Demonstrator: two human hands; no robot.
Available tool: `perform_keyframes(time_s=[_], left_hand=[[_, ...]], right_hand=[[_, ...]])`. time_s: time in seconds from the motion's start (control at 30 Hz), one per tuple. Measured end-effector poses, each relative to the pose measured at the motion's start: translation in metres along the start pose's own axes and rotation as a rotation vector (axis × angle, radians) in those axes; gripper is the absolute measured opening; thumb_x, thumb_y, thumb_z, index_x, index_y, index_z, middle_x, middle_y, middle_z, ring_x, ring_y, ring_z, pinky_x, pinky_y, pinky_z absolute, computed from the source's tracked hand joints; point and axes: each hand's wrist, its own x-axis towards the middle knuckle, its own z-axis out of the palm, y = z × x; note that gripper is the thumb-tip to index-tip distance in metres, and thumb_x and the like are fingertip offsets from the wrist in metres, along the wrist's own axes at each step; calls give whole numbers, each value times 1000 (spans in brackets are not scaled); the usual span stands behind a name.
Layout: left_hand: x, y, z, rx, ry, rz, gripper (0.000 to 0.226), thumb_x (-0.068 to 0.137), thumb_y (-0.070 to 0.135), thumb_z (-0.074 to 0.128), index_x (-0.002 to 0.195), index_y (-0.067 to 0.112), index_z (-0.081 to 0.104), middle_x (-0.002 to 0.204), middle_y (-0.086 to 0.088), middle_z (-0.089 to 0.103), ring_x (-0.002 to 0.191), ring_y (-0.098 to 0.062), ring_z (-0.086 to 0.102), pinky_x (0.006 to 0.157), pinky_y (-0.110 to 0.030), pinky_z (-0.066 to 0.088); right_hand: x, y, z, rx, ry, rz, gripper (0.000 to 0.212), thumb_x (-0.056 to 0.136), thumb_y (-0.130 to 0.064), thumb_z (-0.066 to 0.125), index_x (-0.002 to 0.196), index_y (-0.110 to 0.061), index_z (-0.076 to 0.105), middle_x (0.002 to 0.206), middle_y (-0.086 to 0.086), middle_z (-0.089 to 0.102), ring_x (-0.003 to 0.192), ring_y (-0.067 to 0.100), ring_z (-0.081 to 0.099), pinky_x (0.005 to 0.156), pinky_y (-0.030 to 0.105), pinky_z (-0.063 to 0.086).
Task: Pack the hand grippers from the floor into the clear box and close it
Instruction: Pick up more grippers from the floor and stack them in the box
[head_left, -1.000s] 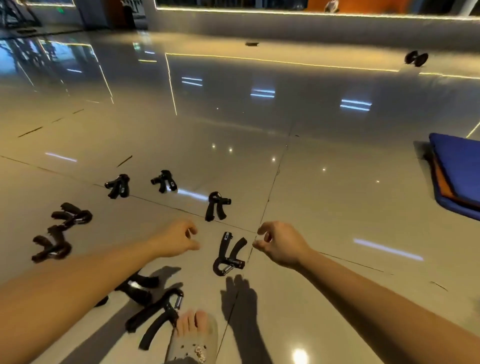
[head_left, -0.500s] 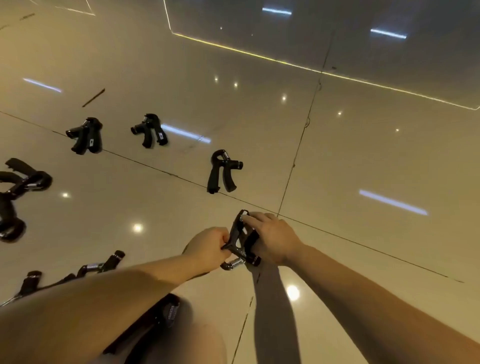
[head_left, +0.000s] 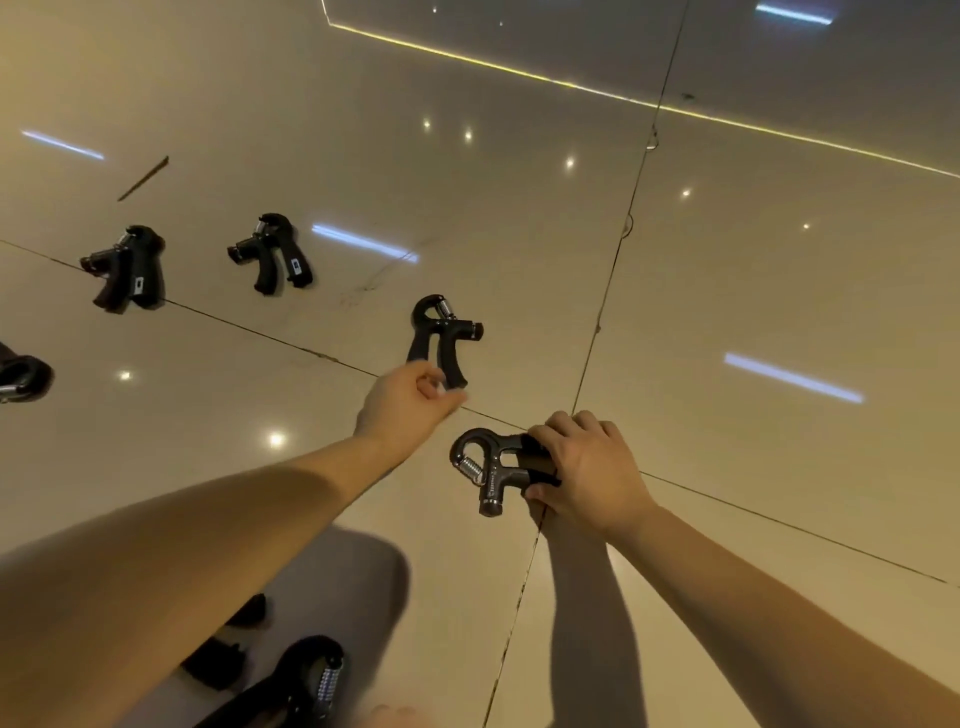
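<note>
right hand (head_left: 587, 467) wrapped round the handles of one gripper (head_left: 491, 467); left hand (head_left: 408, 402) curled right at the handle tips of the next gripper (head_left: 441, 338) on the floor (head_left: 727, 291); can't tell if it's pinching

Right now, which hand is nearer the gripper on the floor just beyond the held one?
Left. The left hand is at that floor gripper's handle tips; the right hand is farther back to the right, holding a second gripper.

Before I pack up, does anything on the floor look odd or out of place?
A thin dark sliver lies on the tile, far left; it may be debris or a chip. Nothing else stands out.
</note>
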Motion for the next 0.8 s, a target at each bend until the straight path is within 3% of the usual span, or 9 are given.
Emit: perform_keyframes(time_s=[0.1, 0.2, 0.27, 0.53, 0.63, 0.73, 0.8], left_hand=[[34, 17, 0, 256, 274, -4, 67, 74, 66, 73, 122, 22, 58, 113, -2, 54, 103, -23, 56, 86, -45, 54], [58, 35, 7, 397, 233, -205, 93, 63, 75, 75, 129, 14, 51, 128, -11, 48, 122, -33, 46, 103, -49, 42], [61, 37, 13, 462, 172, -284, 93, 65, 72, 76, 132, 13, 49, 133, -14, 47, 126, -35, 43, 105, -51, 40], [34, 21, 24, 207, 189, -153, 67, 73, 38, 81, 130, 11, 57, 116, -8, 48, 107, -30, 53, 91, -45, 52], [6, 39, 30, 8, 78, -72, 69, 72, 29, 85, 132, 13, 54, 118, -7, 51, 92, -28, 65, 76, -45, 61], [-25, 73, 31, -76, -30, 83, 63, 75, 25, 86, 127, 23, 50, 111, -2, 62, 83, -17, 67, 63, -31, 60], [-47, 106, 30, -85, -83, 183, 62, 74, 27, 86, 124, 29, 49, 105, 5, 65, 83, -11, 66, 69, -32, 59]], right_hand=[[-17, 6, 7, 2, 38, 114, 58, 76, -63, 68, 121, -29, 56, 111, -7, 55, 104, 20, 53, 88, 37, 44], [-30, 10, 10, 29, 41, 182, 57, 76, -60, 67, 120, -26, 55, 111, -6, 55, 104, 19, 54, 84, 35, 47], [-35, 12, 11, 39, 18, 194, 58, 77, -60, 66, 123, -27, 54, 113, -7, 56, 106, 19, 52, 84, 35, 48], [-70, 25, -6, 169, -40, 299, 50, 76, -57, 66, 116, -27, 58, 105, -10, 55, 99, 16, 48, 73, 30, 46], [-104, 40, -28, 148, -31, 305, 52, 77, -59, 64, 117, -27, 57, 106, -10, 55, 98, 16, 48, 72, 31, 47], [-148, 62, -65, 91, 7, 304, 52, 78, -61, 65, 118, -27, 58, 104, -11, 54, 94, 15, 47, 68, 30, 42], [-184, 79, -94, 31, 39, 311, 53, 80, -62, 65, 120, -28, 57, 105, -11, 54, 93, 15, 47, 69, 30, 45]])
